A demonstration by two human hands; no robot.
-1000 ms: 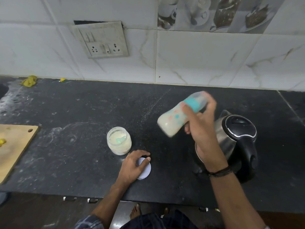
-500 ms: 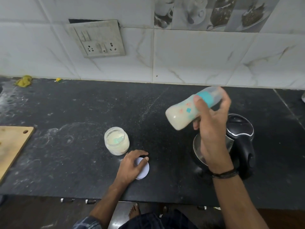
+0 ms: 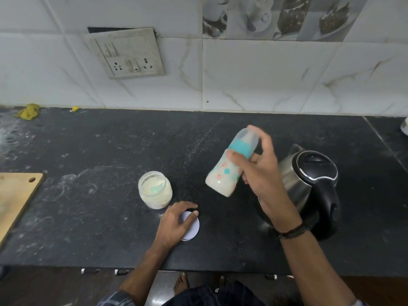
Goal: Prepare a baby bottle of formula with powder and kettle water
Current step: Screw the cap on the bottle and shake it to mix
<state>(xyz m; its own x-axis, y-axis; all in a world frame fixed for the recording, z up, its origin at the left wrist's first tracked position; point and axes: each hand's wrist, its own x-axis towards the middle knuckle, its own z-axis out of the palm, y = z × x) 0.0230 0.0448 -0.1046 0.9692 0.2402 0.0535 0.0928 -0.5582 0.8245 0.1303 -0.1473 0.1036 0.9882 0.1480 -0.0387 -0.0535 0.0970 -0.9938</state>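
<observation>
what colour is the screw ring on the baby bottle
Teal screw ring, clearest in the head view.

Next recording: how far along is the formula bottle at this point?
Done: the baby bottle holds milky liquid, with its teal collar and clear cap on; the kettle stands shut. In hand: the right hand grips the bottle tilted above the counter, probably mixing, while the left hand holds the white lid beside the open powder jar. Left: lidding the jar and setting the bottle down.
</observation>
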